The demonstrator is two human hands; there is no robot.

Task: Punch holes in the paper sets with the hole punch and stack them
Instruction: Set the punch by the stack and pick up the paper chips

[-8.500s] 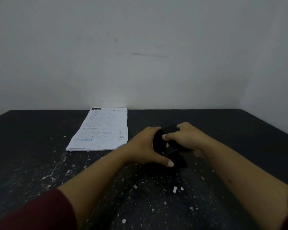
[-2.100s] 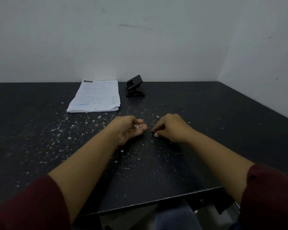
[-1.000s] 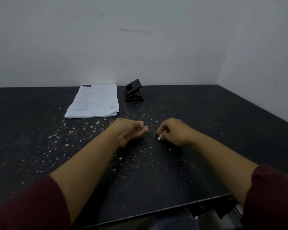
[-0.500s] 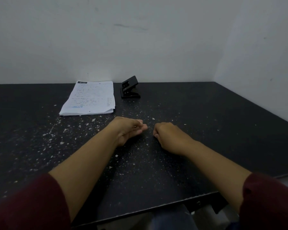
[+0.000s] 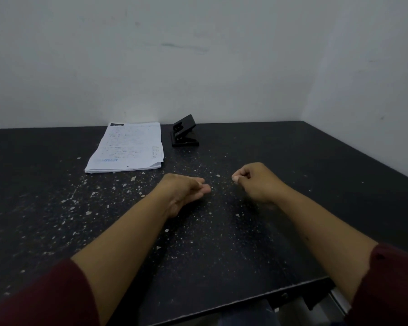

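A stack of printed paper sets lies flat at the back of the black table, near the wall. The black hole punch stands just right of the stack with its lever raised; neither hand touches it. My left hand rests on the table in the middle, fingers curled into a loose cup, its palm turned away from me. My right hand hovers a little to its right, thumb and fingers pinched together with a pale speck at the tips.
White paper scraps are scattered over the tabletop, thickest left of my left hand. White walls close off the back and right. The table's front edge runs close below my forearms.
The punch, held in both hands earlier, now stands beside the stack. In the last half second my right hand has lifted off the table and moved right, away from my left hand.
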